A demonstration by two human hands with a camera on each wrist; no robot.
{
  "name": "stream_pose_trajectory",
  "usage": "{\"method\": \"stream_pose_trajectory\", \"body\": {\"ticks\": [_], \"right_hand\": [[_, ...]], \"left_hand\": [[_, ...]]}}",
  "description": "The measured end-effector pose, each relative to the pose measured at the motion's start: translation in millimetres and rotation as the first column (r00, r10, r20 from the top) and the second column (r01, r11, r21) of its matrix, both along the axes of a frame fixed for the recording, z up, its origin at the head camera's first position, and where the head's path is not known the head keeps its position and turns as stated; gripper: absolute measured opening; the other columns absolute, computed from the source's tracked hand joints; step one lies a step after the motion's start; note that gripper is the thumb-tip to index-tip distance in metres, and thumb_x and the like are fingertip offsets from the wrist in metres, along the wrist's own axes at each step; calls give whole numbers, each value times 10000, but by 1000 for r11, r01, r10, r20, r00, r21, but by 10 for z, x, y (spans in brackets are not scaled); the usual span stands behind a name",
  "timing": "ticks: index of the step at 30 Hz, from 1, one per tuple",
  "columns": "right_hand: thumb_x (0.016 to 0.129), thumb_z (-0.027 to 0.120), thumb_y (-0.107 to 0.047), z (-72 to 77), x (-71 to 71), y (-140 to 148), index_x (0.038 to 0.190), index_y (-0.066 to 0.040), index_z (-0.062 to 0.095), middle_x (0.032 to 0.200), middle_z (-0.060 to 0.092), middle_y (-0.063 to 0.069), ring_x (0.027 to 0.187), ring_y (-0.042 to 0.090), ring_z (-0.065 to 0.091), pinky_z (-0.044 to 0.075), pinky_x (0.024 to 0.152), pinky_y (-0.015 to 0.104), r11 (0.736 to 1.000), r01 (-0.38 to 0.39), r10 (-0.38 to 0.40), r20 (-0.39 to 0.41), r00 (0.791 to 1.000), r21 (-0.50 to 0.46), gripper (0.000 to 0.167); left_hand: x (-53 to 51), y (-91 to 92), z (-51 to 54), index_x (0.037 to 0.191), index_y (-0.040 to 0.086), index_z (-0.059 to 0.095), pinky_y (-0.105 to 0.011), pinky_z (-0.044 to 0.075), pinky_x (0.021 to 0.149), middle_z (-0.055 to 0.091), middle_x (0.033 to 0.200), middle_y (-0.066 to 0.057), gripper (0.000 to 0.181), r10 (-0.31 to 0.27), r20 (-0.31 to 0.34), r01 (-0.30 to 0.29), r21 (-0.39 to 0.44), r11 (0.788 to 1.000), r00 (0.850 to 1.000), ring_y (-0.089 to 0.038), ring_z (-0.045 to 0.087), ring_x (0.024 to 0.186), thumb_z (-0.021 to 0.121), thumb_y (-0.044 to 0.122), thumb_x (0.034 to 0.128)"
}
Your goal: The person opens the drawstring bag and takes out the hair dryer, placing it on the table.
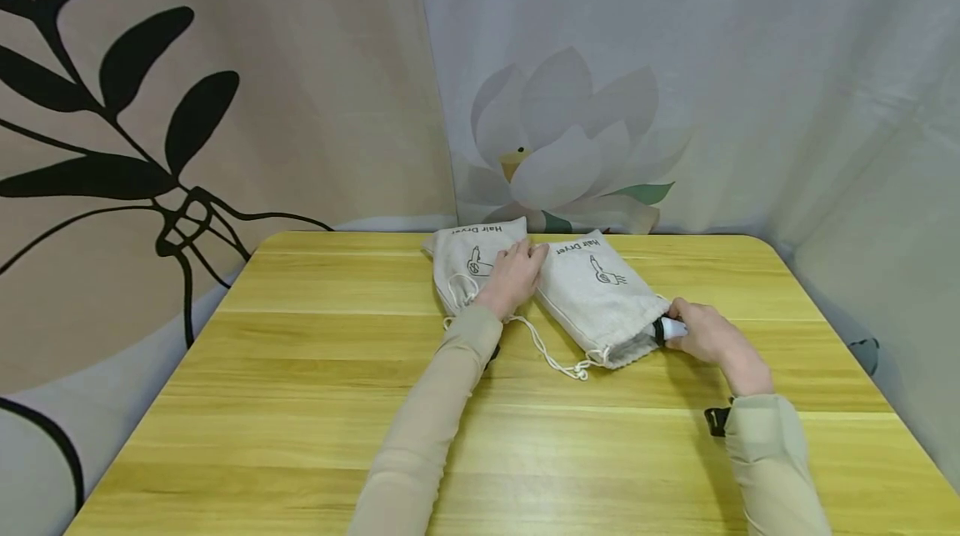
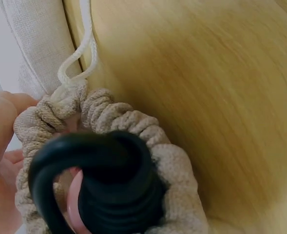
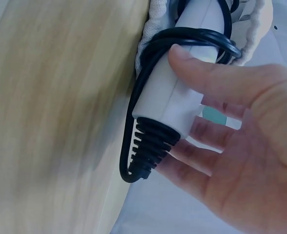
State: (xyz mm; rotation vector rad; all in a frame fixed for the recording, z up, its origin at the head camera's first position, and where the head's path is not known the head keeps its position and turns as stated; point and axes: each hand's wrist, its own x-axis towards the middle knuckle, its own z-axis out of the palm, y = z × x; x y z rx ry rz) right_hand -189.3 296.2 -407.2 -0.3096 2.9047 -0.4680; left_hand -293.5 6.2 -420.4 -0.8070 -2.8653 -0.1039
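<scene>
Two pale cloth drawstring bags printed "Hair Dryer" lie side by side on the table in the head view. From the mouth of the right bag (image 1: 588, 298) sticks the white handle of a hair dryer (image 3: 170, 100), with its black cord wound around it. My right hand (image 1: 708, 332) grips this handle, thumb on top and fingers behind. My left hand (image 1: 516, 276) rests at the left bag (image 1: 461, 248), near the edge where the bags meet; its fingertips are hidden. Inside the left bag's gathered mouth, a pink handle (image 2: 74, 207) and black cord sleeve (image 2: 121, 195) show.
The wooden table (image 1: 300, 403) extends to both sides and in front of the bags. A white drawstring (image 1: 551, 361) trails on it between them. Printed curtains (image 1: 337, 102) hang behind the table and beside it.
</scene>
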Motion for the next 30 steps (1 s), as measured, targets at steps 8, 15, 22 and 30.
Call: {"method": "stream_pose_trajectory", "body": {"ticks": [8, 15, 22, 30], "right_hand": [[844, 682, -100, 2, 9, -10, 1018, 25, 533, 995, 630, 220, 843, 286, 582, 477, 706, 407, 1000, 13, -13, -18, 1000, -8, 260], [830, 697, -105, 0, 23, 5, 979, 13, 519, 926, 624, 176, 774, 246, 540, 443, 662, 357, 1000, 10, -10, -13, 1000, 8, 261], [817, 708, -90, -8, 44, 49, 958, 11, 508, 915, 616, 183, 763, 244, 535, 442, 640, 343, 1000, -7, 7, -10, 1000, 3, 265], [804, 717, -73, -13, 60, 104, 934, 9, 512, 889, 615, 180, 758, 256, 542, 457, 640, 365, 1000, -15, 15, -23, 1000, 1, 256]], "left_hand": [[-28, 11, 8, 1318, 168, 469, -555, 340, 1096, 602, 1248, -110, 344, -5, 39, 6, -29, 1000, 999, -280, 552, 1213, 496, 197, 977], [-47, 42, -12, 1205, 160, 569, -560, 312, 1112, 636, 1195, -84, 238, -47, 23, 48, -45, 998, 999, -265, 558, 1192, 499, 193, 980], [-50, 65, -5, 1135, 147, 592, -529, 323, 1118, 661, 1148, -63, 194, -96, 15, 97, -53, 994, 995, -248, 604, 1121, 540, 221, 962], [-9, 60, 1, 1112, 128, 583, -343, 527, 873, 654, 1040, -60, 184, -164, 29, 165, -31, 986, 986, -206, 649, 916, 549, 223, 958]]}}
